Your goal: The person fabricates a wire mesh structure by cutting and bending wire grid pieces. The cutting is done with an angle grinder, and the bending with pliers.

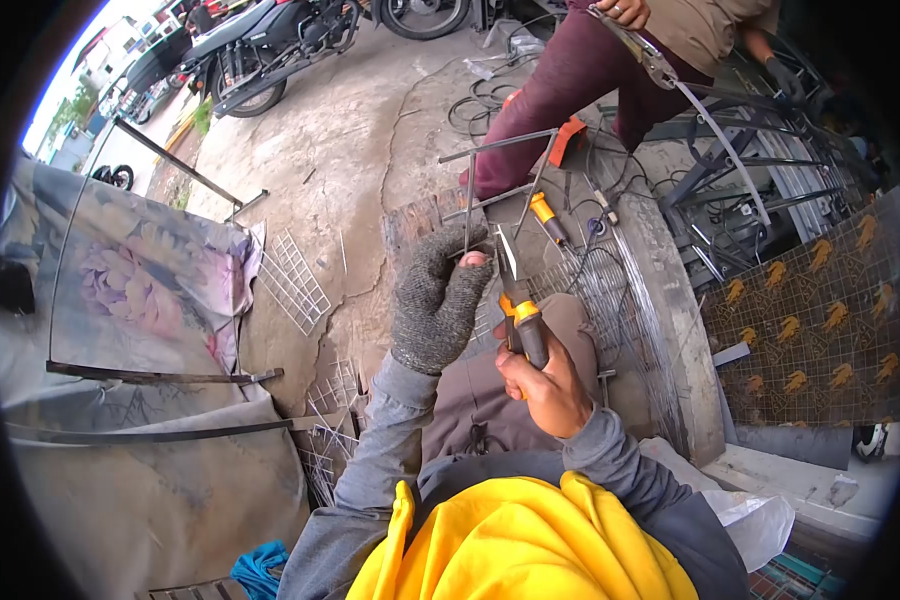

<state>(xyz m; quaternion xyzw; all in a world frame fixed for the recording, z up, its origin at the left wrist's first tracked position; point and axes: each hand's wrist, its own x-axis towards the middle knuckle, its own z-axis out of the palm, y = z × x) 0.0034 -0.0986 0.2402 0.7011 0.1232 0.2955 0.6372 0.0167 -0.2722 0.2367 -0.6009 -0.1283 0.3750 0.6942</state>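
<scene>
My left hand (438, 300), in a grey knitted glove with a bare thumb tip, is closed around the lower end of a thin metal frame (471, 190). Bare and wrapped round its handles, my right hand (548, 385) holds pliers with yellow and dark grips (526, 325). The jaws of the pliers point up, just right of my left thumb. Beyond my hands, a yellow-handled tool (547, 215) lies on the ground near an orange object (568, 142). A wooden board (410, 222) lies behind my left hand.
Another person (560, 90) stands ahead, a hand on a long metal strip. Metal bars (770, 150) and a patterned sheet (820, 320) are at right. Wire grids (292, 282) lie at left, beside a floral cloth (140, 270). A motorcycle (270, 50) stands behind.
</scene>
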